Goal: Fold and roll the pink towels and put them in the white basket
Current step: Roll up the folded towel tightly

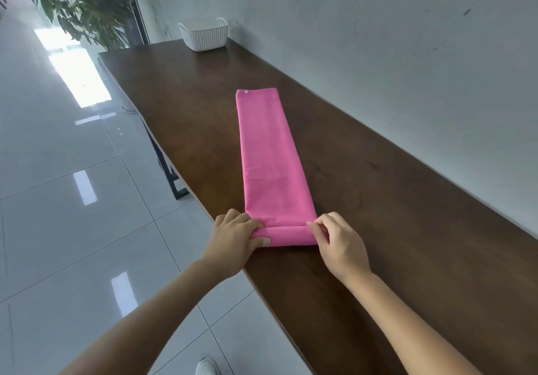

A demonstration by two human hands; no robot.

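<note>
a pink towel (269, 153), folded into a long narrow strip, is laid lengthwise on the dark wooden table (393, 229), with its near end turned over into the first small roll. the left end of that roll is pinched by the left hand (237, 236), thumb below and fingers curled over the top; the right end is gripped by the fingertips of the right hand (334, 239). the white basket (203, 34) is seen well apart, at the far end of the table against the wall. rolling is judged to be only just begun. if one end is advanced faster than the other, a skewed, cone-shaped roll is likely. if the core is left loose, the layers can be expected to slacken and unroll when carried to the basket.
</note>
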